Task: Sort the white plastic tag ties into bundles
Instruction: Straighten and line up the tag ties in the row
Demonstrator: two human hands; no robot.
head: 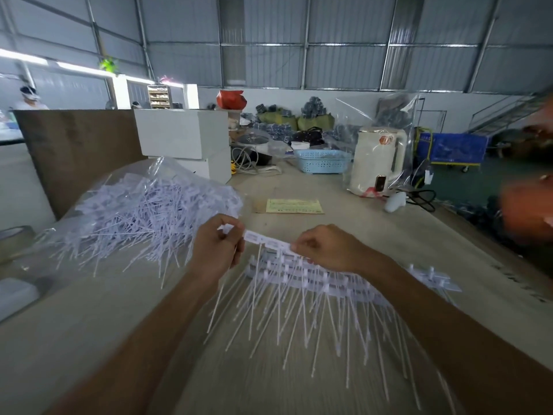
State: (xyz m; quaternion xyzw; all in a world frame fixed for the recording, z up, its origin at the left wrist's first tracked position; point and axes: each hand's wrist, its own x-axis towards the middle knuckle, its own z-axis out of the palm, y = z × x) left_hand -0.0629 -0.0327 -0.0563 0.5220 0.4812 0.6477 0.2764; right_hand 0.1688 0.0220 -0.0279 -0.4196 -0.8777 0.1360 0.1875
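Observation:
A row of white tag ties (266,239) is stretched between my hands above the table, their thin tails hanging down. My left hand (217,245) pinches the row's left end, and my right hand (324,248) pinches its right end. Under my hands lie rows of sorted tag ties (314,283), heads lined up and tails fanned toward me. A loose heap of tag ties (140,214) lies on a clear plastic bag at the left.
On the table (89,324) lie a yellow paper slip (294,206), a cream electric kettle (378,160) with its cord, a blue basket (323,161) and white boxes (182,133). A blurred person's hand (529,205) reaches in at the right edge.

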